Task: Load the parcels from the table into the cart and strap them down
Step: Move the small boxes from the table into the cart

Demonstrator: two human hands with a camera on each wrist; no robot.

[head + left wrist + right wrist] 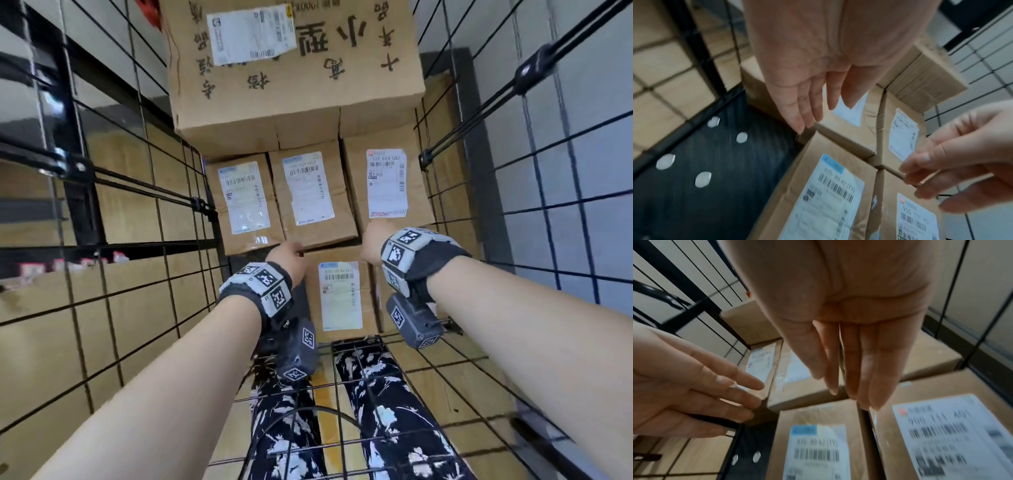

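Item: my left hand (803, 81) and right hand (851, 344), fingers straight, holding nothing, both above the parcels (310, 192). Parcels: labelled cardboard boxes (one large box (294, 68) stacked on top) inside the wire cart (486, 192).

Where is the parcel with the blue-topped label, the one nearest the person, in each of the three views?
Head: blue-label parcel, lower centre, between the wrists.
Left wrist: bottom centre, below the left hand.
Right wrist: bottom centre.
Shared landmark: the red-label "900 111" parcel at its right.
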